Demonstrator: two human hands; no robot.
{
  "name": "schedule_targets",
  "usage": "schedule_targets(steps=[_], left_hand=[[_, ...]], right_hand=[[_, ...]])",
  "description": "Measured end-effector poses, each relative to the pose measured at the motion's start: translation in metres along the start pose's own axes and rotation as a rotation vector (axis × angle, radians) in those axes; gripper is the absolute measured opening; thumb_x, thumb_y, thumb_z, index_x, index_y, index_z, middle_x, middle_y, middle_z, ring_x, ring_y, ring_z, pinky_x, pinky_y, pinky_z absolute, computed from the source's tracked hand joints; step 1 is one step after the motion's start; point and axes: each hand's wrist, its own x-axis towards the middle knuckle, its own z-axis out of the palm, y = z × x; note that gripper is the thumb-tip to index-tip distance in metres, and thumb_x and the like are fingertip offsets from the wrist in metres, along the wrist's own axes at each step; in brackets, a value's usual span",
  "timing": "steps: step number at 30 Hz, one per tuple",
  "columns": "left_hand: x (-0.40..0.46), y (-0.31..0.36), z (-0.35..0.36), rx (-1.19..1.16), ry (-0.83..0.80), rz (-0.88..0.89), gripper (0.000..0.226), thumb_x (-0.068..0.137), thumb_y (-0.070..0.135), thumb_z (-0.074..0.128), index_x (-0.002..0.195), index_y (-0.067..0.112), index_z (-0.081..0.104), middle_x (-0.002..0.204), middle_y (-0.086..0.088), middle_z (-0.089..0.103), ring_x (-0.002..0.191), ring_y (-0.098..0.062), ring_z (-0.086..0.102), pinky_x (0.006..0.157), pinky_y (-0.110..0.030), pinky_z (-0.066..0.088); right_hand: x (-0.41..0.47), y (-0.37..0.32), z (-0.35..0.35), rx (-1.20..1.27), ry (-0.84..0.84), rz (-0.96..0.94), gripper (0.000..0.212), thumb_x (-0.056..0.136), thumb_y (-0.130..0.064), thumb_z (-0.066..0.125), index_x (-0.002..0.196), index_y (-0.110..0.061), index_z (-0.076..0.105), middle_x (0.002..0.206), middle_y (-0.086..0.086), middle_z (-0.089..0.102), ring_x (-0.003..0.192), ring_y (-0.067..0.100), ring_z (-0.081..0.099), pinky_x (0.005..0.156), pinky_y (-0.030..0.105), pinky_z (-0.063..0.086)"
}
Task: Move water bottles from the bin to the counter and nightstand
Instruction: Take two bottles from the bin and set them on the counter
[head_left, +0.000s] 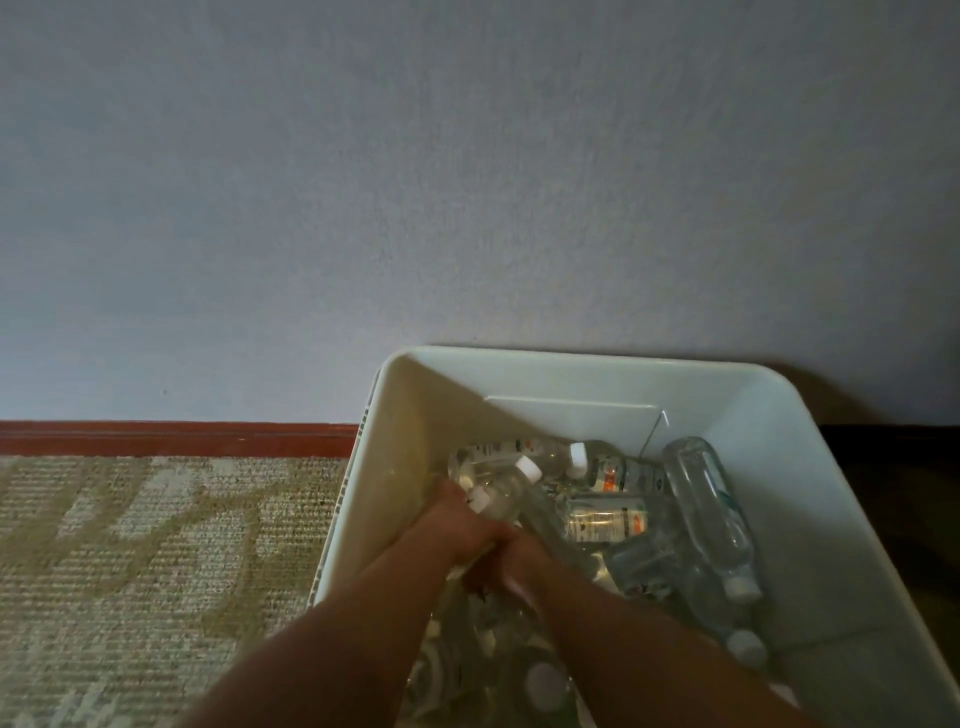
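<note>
A white plastic bin (810, 447) stands on the floor against the wall and holds several clear water bottles with white caps, lying in a jumble. Both of my hands reach down into it and meet near its left side. My left hand (460, 525) grips a clear water bottle (501, 496) just below its neck, and a white cap shows right at its fingers. My right hand (519, 564) lies close against the left one with its fingers curled down among the bottles. What those fingers hold is hidden. Labelled bottles (608, 519) lie in the middle, and a long clear bottle (709, 499) lies at the right.
A pale grey wall (467, 182) fills the upper view, with a red-brown baseboard (176, 439) along its foot. Patterned beige carpet (145, 561) stretches left of the bin. A dark area (904, 493) lies to the bin's right.
</note>
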Motion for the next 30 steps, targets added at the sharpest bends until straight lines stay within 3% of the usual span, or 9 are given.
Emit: schedule_targets(steps=[4, 6, 9, 13, 15, 20, 23, 26, 30], left_hand=[[0.007, 0.005, -0.004, -0.142, 0.062, 0.029, 0.077, 0.073, 0.031, 0.086, 0.137, 0.008, 0.049, 0.114, -0.005, 0.062, 0.097, -0.022, 0.060, 0.075, -0.030, 0.050], [0.002, 0.012, -0.018, -0.246, 0.060, 0.043, 0.056, 0.072, 0.037, 0.086, 0.116, 0.008, 0.068, 0.100, -0.007, 0.074, 0.090, -0.023, 0.070, 0.079, -0.033, 0.057], [-0.022, 0.018, -0.047, -0.404, -0.010, 0.173, 0.042, 0.072, 0.041, 0.086, 0.103, 0.015, 0.074, 0.086, -0.004, 0.079, 0.078, -0.019, 0.076, 0.075, -0.037, 0.060], [-0.087, 0.025, -0.080, -0.618, -0.119, 0.239, 0.058, 0.060, 0.049, 0.086, 0.102, 0.011, 0.073, 0.090, -0.015, 0.077, 0.082, -0.031, 0.075, 0.075, -0.049, 0.057], [-0.131, 0.049, -0.094, -0.711, -0.178, 0.208, 0.047, 0.068, 0.054, 0.082, 0.097, 0.017, 0.077, 0.092, -0.018, 0.075, 0.080, -0.033, 0.073, 0.073, -0.047, 0.056], [-0.239, 0.159, -0.143, -0.707, -0.321, 0.291, 0.048, 0.091, 0.033, 0.056, 0.128, 0.002, 0.059, 0.104, -0.021, 0.071, 0.089, -0.037, 0.068, 0.077, -0.046, 0.054], [-0.324, 0.247, -0.182, -0.575, -0.360, 0.414, 0.057, 0.079, 0.029, 0.075, 0.130, 0.008, 0.058, 0.119, -0.023, 0.070, 0.107, -0.043, 0.068, 0.095, -0.059, 0.051], [-0.411, 0.334, -0.213, -0.463, -0.394, 0.528, 0.078, 0.060, 0.031, 0.092, 0.125, 0.013, 0.053, 0.119, -0.020, 0.070, 0.108, -0.045, 0.067, 0.095, -0.069, 0.048], [-0.519, 0.432, -0.234, -0.408, -0.467, 0.665, 0.088, 0.054, 0.034, 0.093, 0.127, 0.008, 0.051, 0.115, -0.023, 0.070, 0.104, -0.042, 0.070, 0.089, -0.059, 0.055]], right_hand=[[-0.008, -0.006, -0.007, 0.015, -0.077, -0.015, 0.028, 0.091, -0.002, 0.064, 0.107, -0.024, 0.068, 0.089, 0.001, 0.069, 0.070, 0.008, 0.064, 0.055, 0.020, 0.052], [-0.022, -0.015, -0.017, 0.098, -0.089, -0.012, 0.019, 0.089, -0.010, 0.068, 0.101, -0.024, 0.071, 0.092, 0.005, 0.077, 0.086, 0.018, 0.072, 0.070, 0.032, 0.062], [-0.041, -0.025, -0.039, 0.347, -0.159, -0.034, 0.037, 0.081, -0.008, 0.073, 0.117, -0.013, 0.069, 0.112, 0.016, 0.075, 0.109, 0.036, 0.070, 0.097, 0.055, 0.054], [-0.111, -0.066, -0.068, 0.605, -0.124, -0.066, 0.034, 0.096, -0.001, 0.055, 0.128, -0.011, 0.057, 0.094, 0.016, 0.075, 0.081, 0.029, 0.075, 0.066, 0.040, 0.061], [-0.159, -0.098, -0.084, 0.711, -0.093, -0.104, 0.035, 0.096, 0.003, 0.048, 0.127, -0.010, 0.056, 0.088, 0.016, 0.073, 0.077, 0.030, 0.072, 0.068, 0.042, 0.060], [-0.294, -0.217, -0.127, 0.809, -0.001, -0.198, 0.038, 0.096, -0.019, 0.051, 0.130, -0.010, 0.063, 0.117, 0.028, 0.069, 0.102, 0.040, 0.066, 0.089, 0.051, 0.055], [-0.390, -0.291, -0.155, 0.819, 0.061, -0.267, 0.044, 0.097, -0.029, 0.049, 0.135, -0.008, 0.058, 0.129, 0.035, 0.060, 0.112, 0.047, 0.059, 0.105, 0.062, 0.042], [-0.491, -0.354, -0.183, 0.865, 0.082, -0.404, 0.055, 0.092, -0.032, 0.050, 0.138, -0.003, 0.053, 0.128, 0.040, 0.055, 0.113, 0.049, 0.056, 0.109, 0.069, 0.035], [-0.623, -0.415, -0.225, 0.890, 0.164, -0.521, 0.057, 0.083, -0.035, 0.056, 0.128, -0.001, 0.059, 0.115, 0.030, 0.066, 0.107, 0.046, 0.061, 0.106, 0.067, 0.042]])
